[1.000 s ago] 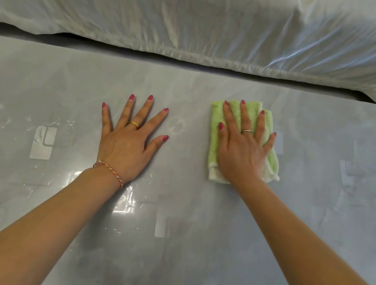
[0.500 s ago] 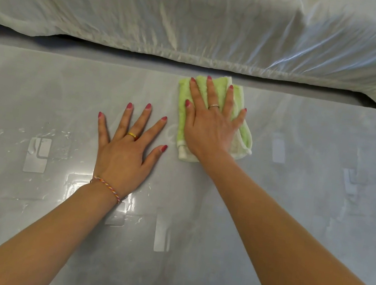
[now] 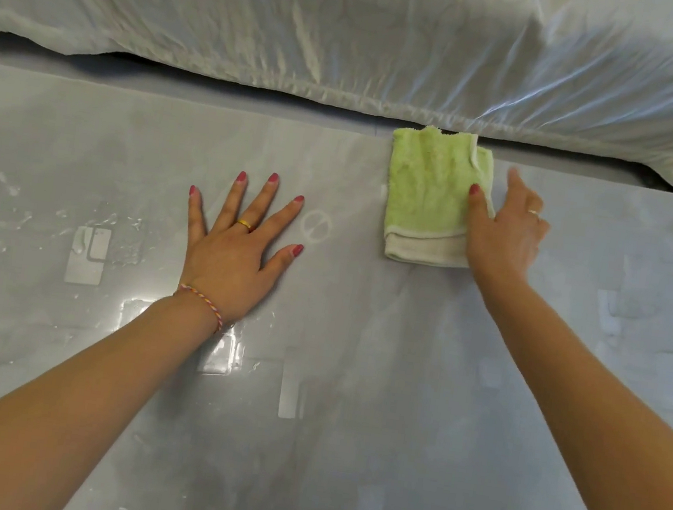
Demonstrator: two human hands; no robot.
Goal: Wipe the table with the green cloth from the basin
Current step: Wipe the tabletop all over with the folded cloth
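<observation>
Just left of the right hand (image 3: 502, 235), whose thumb alone pins its edge, the green cloth (image 3: 432, 194) lies folded on the counter (image 3: 345, 429); left hand (image 3: 236, 249) spread flat. So light a hold could let it bunch or slip.

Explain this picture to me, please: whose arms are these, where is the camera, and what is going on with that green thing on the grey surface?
There is no machine here. These are a person's two bare arms, filmed by one wide-angle camera worn on their head, looking forward and down.

The grey, glossy surface is the table. The left hand lies flat on it with fingers spread, holding nothing. The folded green cloth lies near the table's far edge. The right hand sits at the cloth's right side, its thumb resting on the cloth; whether the fingers grip the cloth's edge I cannot tell. Wet streaks and droplets glisten on the left part of the table. Behind the table hangs a shiny white sheet.
</observation>
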